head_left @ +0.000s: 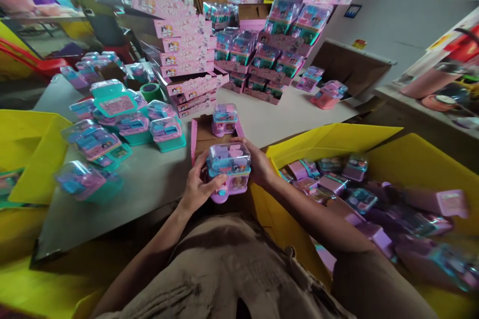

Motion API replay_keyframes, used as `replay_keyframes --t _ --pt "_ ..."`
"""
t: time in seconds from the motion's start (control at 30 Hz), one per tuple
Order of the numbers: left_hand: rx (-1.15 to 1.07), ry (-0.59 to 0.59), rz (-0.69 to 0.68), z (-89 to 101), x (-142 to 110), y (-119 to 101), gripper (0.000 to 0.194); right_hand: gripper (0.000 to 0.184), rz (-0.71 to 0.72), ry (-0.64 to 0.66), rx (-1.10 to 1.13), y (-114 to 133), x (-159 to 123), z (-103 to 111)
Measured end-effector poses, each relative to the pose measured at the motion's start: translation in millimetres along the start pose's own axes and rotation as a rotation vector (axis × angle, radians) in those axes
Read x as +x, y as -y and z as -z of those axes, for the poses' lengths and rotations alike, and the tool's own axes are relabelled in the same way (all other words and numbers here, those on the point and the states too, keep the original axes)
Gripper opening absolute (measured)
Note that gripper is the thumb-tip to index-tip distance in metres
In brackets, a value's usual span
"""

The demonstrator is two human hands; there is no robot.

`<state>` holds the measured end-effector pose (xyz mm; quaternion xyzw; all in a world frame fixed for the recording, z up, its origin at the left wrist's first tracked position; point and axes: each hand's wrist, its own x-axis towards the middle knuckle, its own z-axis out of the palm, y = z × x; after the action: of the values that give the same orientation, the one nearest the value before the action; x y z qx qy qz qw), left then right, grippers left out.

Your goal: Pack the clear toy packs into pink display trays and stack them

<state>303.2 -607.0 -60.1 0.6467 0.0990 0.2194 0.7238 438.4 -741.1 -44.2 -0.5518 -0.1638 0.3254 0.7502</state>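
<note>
Between both hands I hold a small plastic case with a clear domed lid (229, 167); blue and pink pieces show inside, above a lilac base. My left hand (197, 187) grips its left side, the thumb lying across the front. On the opposite side, my right hand (258, 163) wraps the case, with its fingers mostly hidden behind. Just beyond is an open pink-edged cardboard tray (202, 134), in which a similar lilac case (225, 120) stands upright.
Teal-based cases (167, 134) cluster on the table's left, near green tape (150, 91). Stacked pink trays (187, 57) and filled display trays (275, 62) rise behind. A yellow bin (333, 138) of loose cases is at right; another yellow bin (33, 154) at left. A person (101, 15) stands far left.
</note>
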Motion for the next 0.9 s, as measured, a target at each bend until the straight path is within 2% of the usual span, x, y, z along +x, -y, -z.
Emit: replay_keyframes --t 0.1,0.17,0.33,0.53,0.63,0.77,0.83,0.9 --pt "-0.103 -0.059 0.075 -2.5 5.1 -0.8 0.066 0.077 0.169 0.103 -0.147 3.0 -11.9 3.1" --pt "-0.194 -0.099 0.117 -6.2 9.1 0.7 0.064 0.076 0.23 0.105 -0.246 3.6 -17.2 2.7" --pt "-0.384 -0.206 0.226 -14.0 16.8 10.6 0.066 0.074 0.127 0.04 -0.152 -2.5 -13.9 0.5" --pt "-0.425 -0.254 0.223 -5.5 14.9 25.7 0.063 0.071 0.254 -0.01 -0.346 -3.4 -19.4 -3.2" --pt "-0.421 -0.167 0.233 2.4 6.6 27.0 0.066 0.071 0.326 -0.008 -0.402 -4.6 -21.3 -5.5" --pt "-0.369 0.084 0.223 9.6 -6.2 20.6 0.075 0.073 0.311 -0.029 -0.458 -9.5 -18.9 -5.6" --pt "-0.329 0.136 0.221 12.0 -10.5 18.5 0.078 0.075 0.301 -0.017 -0.47 -11.1 -17.7 -5.2" --pt "-0.326 0.139 0.24 14.4 -13.0 19.2 0.076 0.076 0.296 -0.002 -0.46 -11.5 -17.2 -5.2"
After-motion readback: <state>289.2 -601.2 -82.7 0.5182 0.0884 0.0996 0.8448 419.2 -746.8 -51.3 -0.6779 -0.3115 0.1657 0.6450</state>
